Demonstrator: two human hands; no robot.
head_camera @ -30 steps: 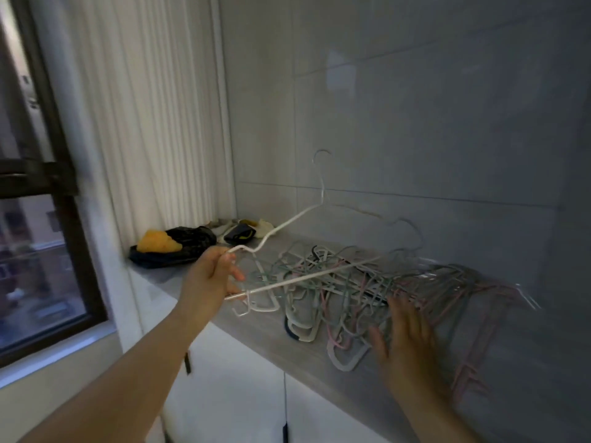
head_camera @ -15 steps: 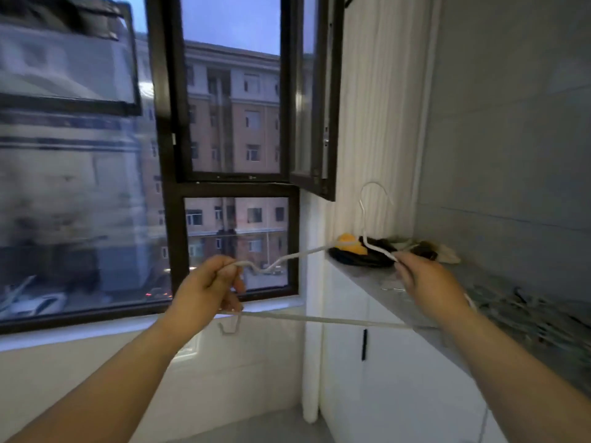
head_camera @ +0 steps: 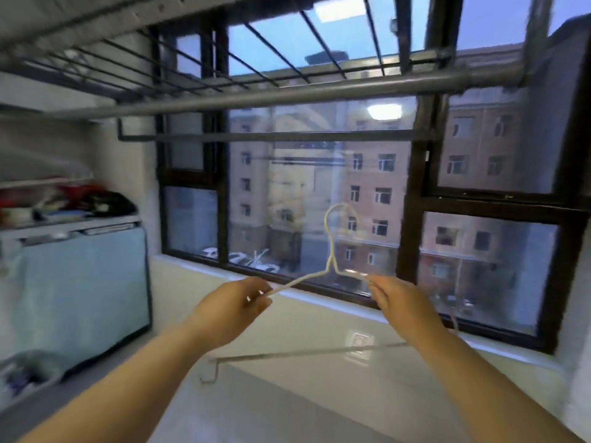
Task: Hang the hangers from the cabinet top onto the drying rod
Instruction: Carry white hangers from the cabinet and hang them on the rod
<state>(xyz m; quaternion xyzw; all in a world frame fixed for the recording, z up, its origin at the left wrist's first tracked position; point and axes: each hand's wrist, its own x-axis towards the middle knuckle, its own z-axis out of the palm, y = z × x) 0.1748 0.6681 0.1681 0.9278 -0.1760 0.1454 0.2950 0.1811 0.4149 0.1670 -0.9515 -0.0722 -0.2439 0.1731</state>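
Dusk-lit apartment blocks fill the dark-framed window (head_camera: 412,203) of a narrow balcony room, seen from the head camera. Overhead, the grey drying rod (head_camera: 287,94) runs nearly level from left to right, with a grid of thin bars above it and a slimmer rail below.

Well beneath the rod, a white wire hanger (head_camera: 330,251) is held upright in front of the glass, hook on top and its bottom bar hanging low between the forearms. The left hand (head_camera: 233,306) pinches the end of the left shoulder wire, its fingers (head_camera: 259,298) closed narrowly on it. The right hand (head_camera: 399,302) grips the right shoulder close to the neck, fingers (head_camera: 375,287) curled around the wire, though blur hides exactly how they sit.

Holding both shoulders likely keeps the light frame from swinging and squares the hook to the rod. The hook stands clear above both sets of fingers and apart from the rod, so lifting it over seems to be the step in hand.

At far left, a blue-fronted cabinet (head_camera: 86,282) carries blurred clutter.
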